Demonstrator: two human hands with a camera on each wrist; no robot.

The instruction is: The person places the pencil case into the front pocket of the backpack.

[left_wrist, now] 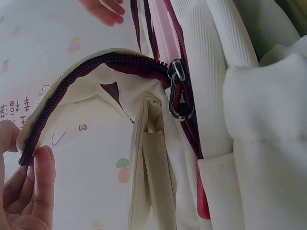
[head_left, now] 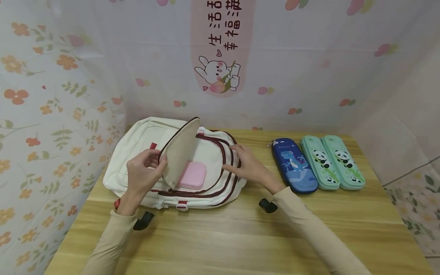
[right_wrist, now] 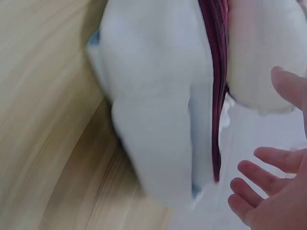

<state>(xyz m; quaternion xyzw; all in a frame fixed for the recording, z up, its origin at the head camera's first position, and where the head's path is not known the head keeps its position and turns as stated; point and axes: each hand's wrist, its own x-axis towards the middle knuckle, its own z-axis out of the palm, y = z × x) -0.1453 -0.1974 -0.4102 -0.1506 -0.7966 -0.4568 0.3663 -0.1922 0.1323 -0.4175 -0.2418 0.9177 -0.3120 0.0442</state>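
Note:
A white backpack (head_left: 144,133) with dark red zippers lies flat on the table. My left hand (head_left: 144,168) pinches the zippered edge of its front pocket flap (head_left: 182,149) and holds it up, folded toward the left. In the left wrist view, thumb and fingers of the left hand (left_wrist: 29,191) grip that edge, and a metal zipper pull (left_wrist: 180,91) hangs at the pocket's corner. A pink square item (head_left: 193,175) lies inside the opened pocket. Over the backpack's right end is my right hand (head_left: 249,164), fingers spread and holding nothing; the right wrist view shows it (right_wrist: 273,191) beside the bag.
Right of the backpack lie a dark blue dinosaur pencil case (head_left: 295,166) and two mint green panda pencil cases (head_left: 320,162), side by side. A patterned curtain (head_left: 220,110) hangs behind the wooden table (head_left: 220,240). Black wrist-mounted pieces (head_left: 268,205) show beside both forearms.

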